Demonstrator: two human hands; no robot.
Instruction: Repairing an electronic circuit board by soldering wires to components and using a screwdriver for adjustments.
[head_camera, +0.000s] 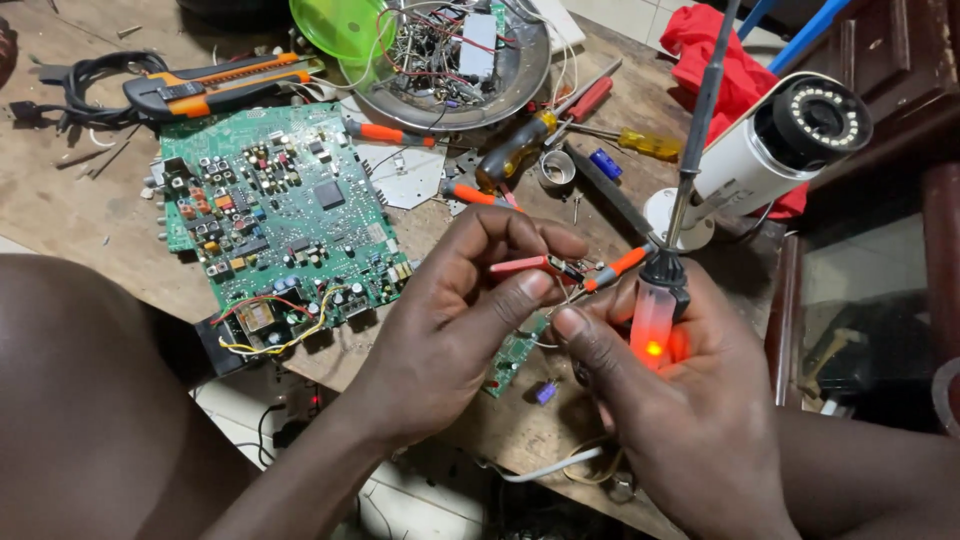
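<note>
My left hand (455, 310) pinches a small green circuit board (515, 352) and red-handled tweezers or a clip (530, 265) over the table's front edge. My right hand (690, 410) grips a soldering iron (655, 310) by its translucent handle, where a red-orange light glows. The iron's shaft points up and away from me. Thin wires run between the two hands. A large green circuit board (275, 210) with yellow and red wires lies to the left of my left hand.
On the wooden table (70, 200) lie orange-handled pliers (210, 85), several screwdrivers (520, 145), a metal dish of wires (455, 50), a green bowl (340, 25) and a white security camera (770, 145). A red cloth (715, 45) sits at the back right.
</note>
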